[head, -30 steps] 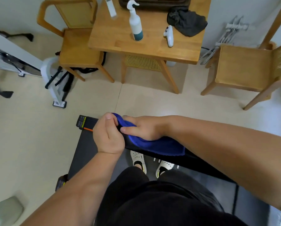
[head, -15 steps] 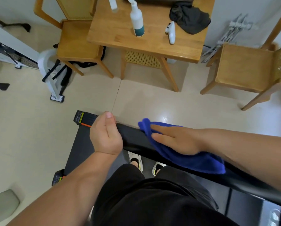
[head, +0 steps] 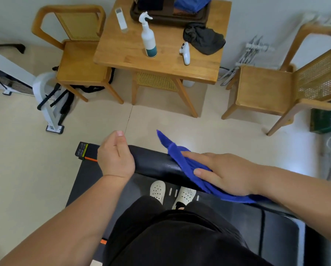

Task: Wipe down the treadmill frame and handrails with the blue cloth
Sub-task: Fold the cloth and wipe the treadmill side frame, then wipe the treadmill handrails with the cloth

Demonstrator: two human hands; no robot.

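Blue cloth [head: 182, 164] lies draped across the black handrail [head: 153, 162], at three o'clock from the left grip [head: 115, 156], which clasps the handrail's end. The right grip [head: 228, 173], flat and released, presses it down. Label [head: 82, 149] at nine o'clock: writing too small to read.

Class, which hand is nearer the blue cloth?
Right. The right hand presses flat on the cloth; the left hand grips the handrail beside it, apart.
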